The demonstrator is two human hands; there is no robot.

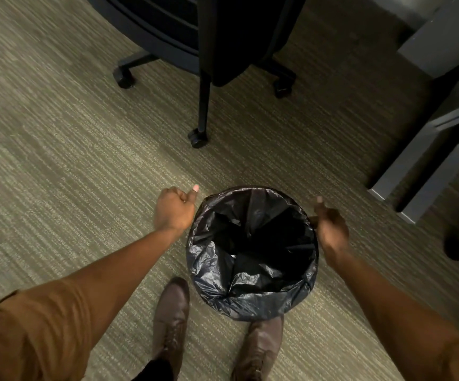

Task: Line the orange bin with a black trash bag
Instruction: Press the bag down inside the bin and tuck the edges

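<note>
Carpet (57,160); bagged bin (250,301), chair castors (198,140).

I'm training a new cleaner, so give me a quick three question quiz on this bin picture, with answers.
1. True or false: the black trash bag is folded over the bin's whole rim.
2. Which hand is touching the bag: left hand or right hand?
3. What wheeled furniture stands beyond the bin?

Key: 1 true, no orange shows. 2 right; the left is beside it, contact unclear. 3 office chair.
</note>
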